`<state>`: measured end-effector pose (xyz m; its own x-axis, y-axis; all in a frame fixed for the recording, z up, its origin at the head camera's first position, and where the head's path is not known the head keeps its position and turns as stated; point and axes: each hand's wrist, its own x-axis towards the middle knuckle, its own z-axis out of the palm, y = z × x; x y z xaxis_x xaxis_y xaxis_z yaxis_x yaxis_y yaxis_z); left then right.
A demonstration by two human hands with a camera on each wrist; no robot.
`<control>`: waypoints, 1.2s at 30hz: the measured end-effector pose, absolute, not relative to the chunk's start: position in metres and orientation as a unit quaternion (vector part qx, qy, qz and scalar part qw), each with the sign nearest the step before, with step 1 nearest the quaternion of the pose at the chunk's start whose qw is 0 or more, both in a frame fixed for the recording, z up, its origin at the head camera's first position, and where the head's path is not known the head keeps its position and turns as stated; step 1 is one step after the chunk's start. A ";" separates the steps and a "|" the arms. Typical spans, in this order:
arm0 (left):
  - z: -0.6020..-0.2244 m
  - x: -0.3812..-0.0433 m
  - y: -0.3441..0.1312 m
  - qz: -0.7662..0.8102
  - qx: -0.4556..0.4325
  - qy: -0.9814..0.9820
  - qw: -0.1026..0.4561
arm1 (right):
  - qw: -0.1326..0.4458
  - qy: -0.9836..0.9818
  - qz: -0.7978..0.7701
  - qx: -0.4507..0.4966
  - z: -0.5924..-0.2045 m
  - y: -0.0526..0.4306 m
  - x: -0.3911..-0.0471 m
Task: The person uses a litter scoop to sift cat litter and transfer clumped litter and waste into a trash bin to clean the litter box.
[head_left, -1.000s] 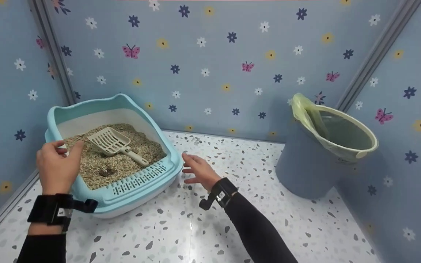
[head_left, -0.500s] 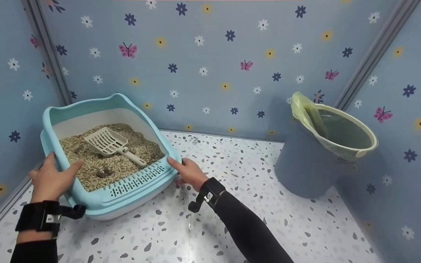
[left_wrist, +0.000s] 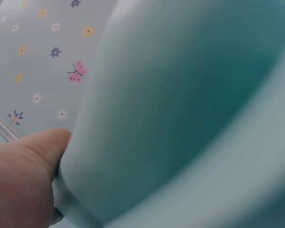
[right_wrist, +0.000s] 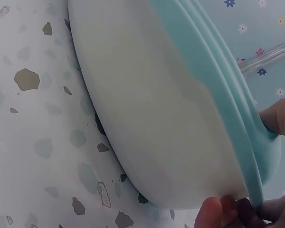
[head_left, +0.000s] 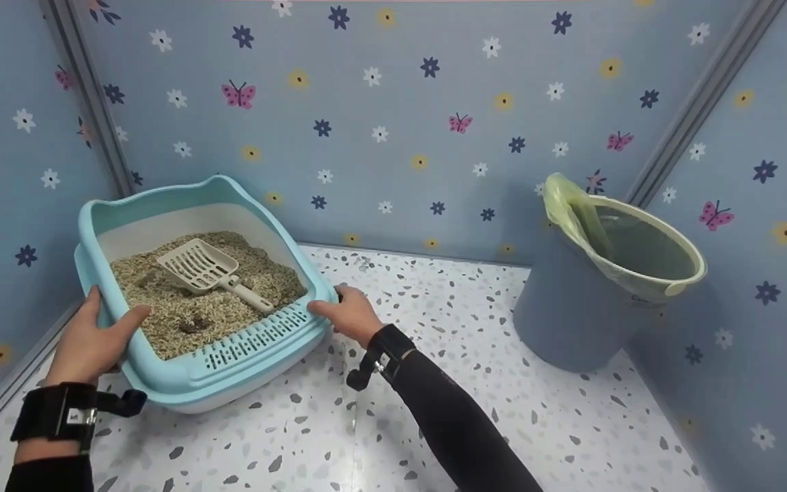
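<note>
A litter box (head_left: 226, 376) with a light blue rim and white base stands at the left in the head view. My left hand (head_left: 89, 338) grips its left rim, thumb over the top. At the front right corner, my right hand (head_left: 354, 316) holds the rim. In the right wrist view, the thumb (right_wrist: 278, 116) lies over the blue edge, and curled fingers (right_wrist: 211, 213) reach beneath it. Inside, a beige slotted litter scoop (head_left: 201, 265) lies on the grainy litter (head_left: 161, 297). A dark clump (head_left: 193, 324) sits near the front.
A blue-grey trash bin (head_left: 564, 307) with a yellow-green liner (head_left: 561, 198) folded over its rim stands at the right. Patterned blue walls (head_left: 393, 96) enclose the back and both sides. The floor (head_left: 434, 410) is speckled white.
Both hands have come from beside the litter box to its rim, the left lowering and the right moving left. In the last half second their hold has settled; scoop and bin stay put.
</note>
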<state>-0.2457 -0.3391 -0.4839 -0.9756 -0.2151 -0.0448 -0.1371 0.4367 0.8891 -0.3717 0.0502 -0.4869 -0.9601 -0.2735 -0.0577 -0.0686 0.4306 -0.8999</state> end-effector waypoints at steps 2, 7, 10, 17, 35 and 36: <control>-0.485 -0.247 -0.339 -0.517 0.099 -0.849 0.035 | 0.095 0.842 -0.524 -0.092 -0.487 0.049 -0.371; -0.486 -0.248 -0.339 -0.509 0.096 -0.855 0.013 | 0.086 0.843 -0.527 -0.072 -0.488 0.045 -0.370; -0.486 -0.248 -0.339 -0.516 0.090 -0.851 0.013 | 0.074 0.856 -0.506 -0.078 -0.488 0.044 -0.371; -0.486 -0.248 -0.337 -0.518 0.074 -0.852 0.017 | 0.063 0.882 -0.457 -0.098 -0.488 0.046 -0.375; -0.489 -0.251 -0.339 -0.486 0.049 -0.873 0.012 | 0.042 0.887 -0.449 -0.099 -0.497 0.053 -0.363; -0.489 -0.251 -0.339 -0.484 0.045 -0.874 0.012 | 0.041 0.887 -0.449 -0.097 -0.497 0.054 -0.362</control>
<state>-0.2509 -0.3388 -0.4888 -0.9957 -0.0905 -0.0219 -0.0666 0.5274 0.8470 -0.3617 0.0537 -0.4966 -0.9778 -0.2089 0.0150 -0.1359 0.5784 -0.8043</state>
